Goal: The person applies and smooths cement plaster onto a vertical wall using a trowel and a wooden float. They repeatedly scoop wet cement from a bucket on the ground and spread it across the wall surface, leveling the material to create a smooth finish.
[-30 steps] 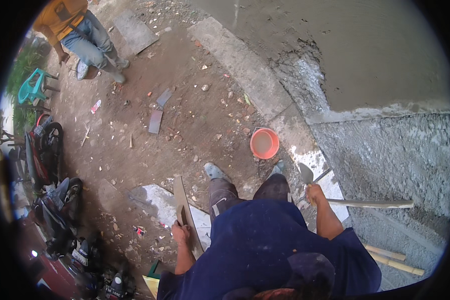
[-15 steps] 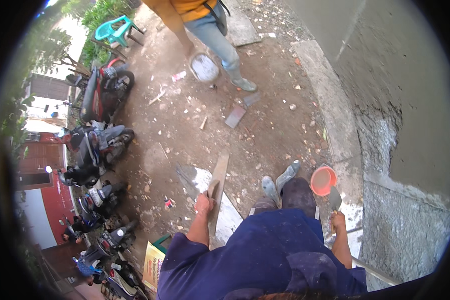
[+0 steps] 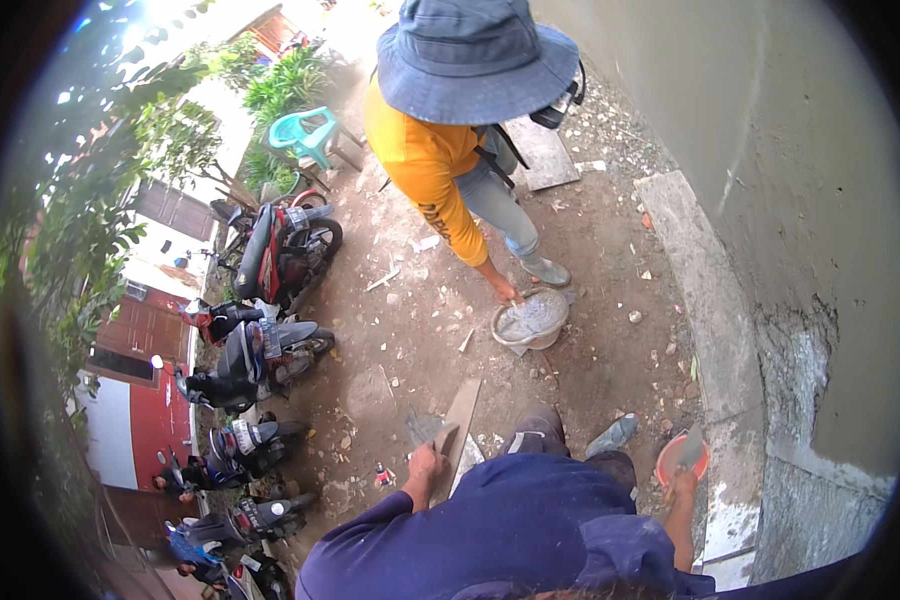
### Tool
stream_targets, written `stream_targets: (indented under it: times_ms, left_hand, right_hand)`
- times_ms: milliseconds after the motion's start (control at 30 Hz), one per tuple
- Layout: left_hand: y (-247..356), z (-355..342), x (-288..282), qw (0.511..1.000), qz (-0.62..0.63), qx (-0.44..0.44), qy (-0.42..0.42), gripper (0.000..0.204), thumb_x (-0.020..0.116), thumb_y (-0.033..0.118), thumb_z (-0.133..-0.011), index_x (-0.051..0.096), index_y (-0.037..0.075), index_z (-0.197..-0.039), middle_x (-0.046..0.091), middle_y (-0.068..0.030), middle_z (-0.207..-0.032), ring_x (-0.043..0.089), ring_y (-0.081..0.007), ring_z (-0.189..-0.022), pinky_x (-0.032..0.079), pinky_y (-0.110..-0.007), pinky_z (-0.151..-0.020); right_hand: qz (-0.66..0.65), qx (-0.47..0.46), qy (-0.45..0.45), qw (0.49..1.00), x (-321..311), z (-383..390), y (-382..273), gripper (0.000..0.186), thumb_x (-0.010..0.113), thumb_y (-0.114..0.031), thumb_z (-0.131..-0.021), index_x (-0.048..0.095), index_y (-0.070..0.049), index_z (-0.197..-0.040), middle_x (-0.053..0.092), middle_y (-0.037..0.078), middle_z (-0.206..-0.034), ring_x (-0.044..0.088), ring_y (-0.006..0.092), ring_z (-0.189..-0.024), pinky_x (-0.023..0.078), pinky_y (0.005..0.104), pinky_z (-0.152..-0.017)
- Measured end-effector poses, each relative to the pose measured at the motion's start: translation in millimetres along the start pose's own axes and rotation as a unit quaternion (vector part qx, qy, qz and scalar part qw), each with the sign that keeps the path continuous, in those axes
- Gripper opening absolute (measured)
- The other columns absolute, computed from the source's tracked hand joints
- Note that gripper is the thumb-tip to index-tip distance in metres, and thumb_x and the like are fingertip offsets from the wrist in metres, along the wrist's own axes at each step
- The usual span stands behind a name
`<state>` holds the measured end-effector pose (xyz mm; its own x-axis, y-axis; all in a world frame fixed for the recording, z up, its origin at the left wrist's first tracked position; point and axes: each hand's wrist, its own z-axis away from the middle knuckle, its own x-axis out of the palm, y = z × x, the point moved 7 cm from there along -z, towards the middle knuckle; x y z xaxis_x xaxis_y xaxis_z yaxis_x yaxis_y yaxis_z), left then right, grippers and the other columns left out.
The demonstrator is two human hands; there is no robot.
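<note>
Beside the orange bucket (image 3: pixel 663 468), the right hand (image 3: pixel 682 485) gripped a trowel (image 3: pixel 691 450); out to the left, the left hand (image 3: pixel 427 466) grasped a long tan float (image 3: pixel 464 408) above dirt ground (image 3: pixel 425 350).

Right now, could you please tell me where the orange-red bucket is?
The orange-red bucket is lower right in the head view, just left of the concrete strip, partly hidden by the trowel in the right hand.
</note>
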<state>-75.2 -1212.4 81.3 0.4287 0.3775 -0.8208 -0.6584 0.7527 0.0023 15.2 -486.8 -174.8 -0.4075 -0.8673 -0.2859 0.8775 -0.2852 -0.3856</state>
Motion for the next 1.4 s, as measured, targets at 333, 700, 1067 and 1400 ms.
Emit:
stream_targets:
  times_ms: [333, 700, 1067, 1400]
  left_hand:
    - [28.3, -172.7, -53.7, 0.995, -0.002, 0.084, -0.061, 0.051, 0.080, 0.020, -0.074, 0.071, 0.003, -0.120, 0.076, -0.0231, -0.107, 0.073, -0.0404, -0.104, 0.057, -0.047, -0.089]
    - [45.9, -334.8, -150.8, 0.955, -0.189, 0.212, -0.089, 0.045, 0.081, 0.021, -0.070, 0.069, 0.002, -0.109, 0.072, -0.0250, -0.100, 0.068, -0.0469, -0.098, 0.055, -0.052, -0.084]
    - [12.0, -365.3, -185.7, 0.949, -0.271, 0.135, -0.087, 0.041, 0.085, 0.022, -0.067, 0.061, 0.001, -0.092, 0.063, -0.0201, -0.092, 0.064, -0.0387, -0.084, 0.050, -0.049, -0.074]
    - [-35.5, -341.5, -124.9, 0.932, -0.332, 0.081, -0.123, 0.065, 0.083, 0.027, -0.070, 0.065, 0.003, -0.128, 0.065, -0.0237, -0.117, 0.065, -0.0431, -0.107, 0.054, -0.049, -0.091]
  right_hand:
    - [0.012, -0.048, 0.110, 0.993, 41.3, 54.2, -42.7, 0.043, 0.074, -0.030, -0.095, 0.061, -0.012, -0.132, 0.066, 0.005, -0.087, 0.062, 0.0157, -0.062, 0.054, 0.0350, -0.054]
    - [-0.451, 0.090, -0.022, 0.888, 361.5, 90.4, -98.6, 0.033, 0.081, -0.031, -0.092, 0.062, -0.012, -0.112, 0.067, 0.008, -0.097, 0.072, 0.0253, -0.080, 0.063, 0.0436, -0.070]
    - [-0.496, 0.052, -0.082, 0.863, 639.3, -75.1, -202.4, 0.043, 0.075, -0.028, -0.092, 0.058, -0.007, -0.126, 0.064, 0.012, -0.115, 0.063, 0.0274, -0.105, 0.053, 0.0469, -0.085]
    - [-0.591, -0.014, -0.048, 0.805, 716.9, -225.0, -343.9, 0.053, 0.076, -0.029, -0.090, 0.057, -0.002, -0.132, 0.061, 0.012, -0.121, 0.056, 0.0243, -0.111, 0.045, 0.0438, -0.096]
